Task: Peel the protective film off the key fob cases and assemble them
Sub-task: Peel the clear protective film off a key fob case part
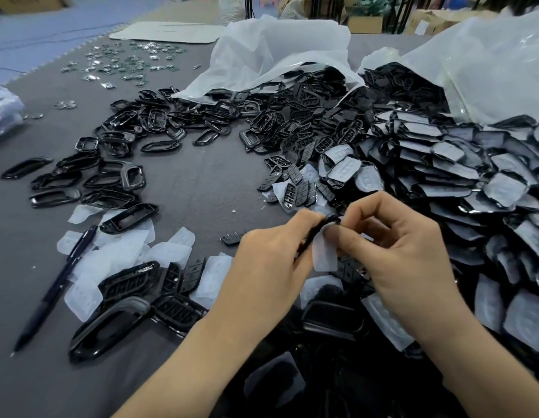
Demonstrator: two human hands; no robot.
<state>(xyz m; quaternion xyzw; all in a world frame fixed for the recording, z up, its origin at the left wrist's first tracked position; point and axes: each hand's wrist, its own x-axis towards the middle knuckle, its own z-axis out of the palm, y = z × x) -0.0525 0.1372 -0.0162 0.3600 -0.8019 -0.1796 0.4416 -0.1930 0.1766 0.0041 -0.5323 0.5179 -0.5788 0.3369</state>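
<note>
Both bare forearms are reaching in from the bottom edge and meeting over the near middle of the bench point(202, 182). The left hand point(271, 260) is lying back-up, its fingers curling forward and away from the camera. Its grip is clenching a black case point(315, 233), which is standing edge-on and tilting up toward the right. The right hand point(398, 251) is arching in from the other side with the wrist raised and the fingers bending down at the knuckles. Its grip is pinching, between thumb and fingertips, a pale film point(324, 256) that is hanging beside the case and seems joined to it near the top. The two hands are working close together above a litter of black parts. To the right, a heap point(458, 176) of film-covered cases is spilling from a clear bag point(488, 61). A second bag point(262, 49) behind is spilling black button pads and frames. Open frames point(117, 138) are lying scattered on the left, with loose films point(111, 251) and a dark pen point(55, 285) lying near the left forearm.
</note>
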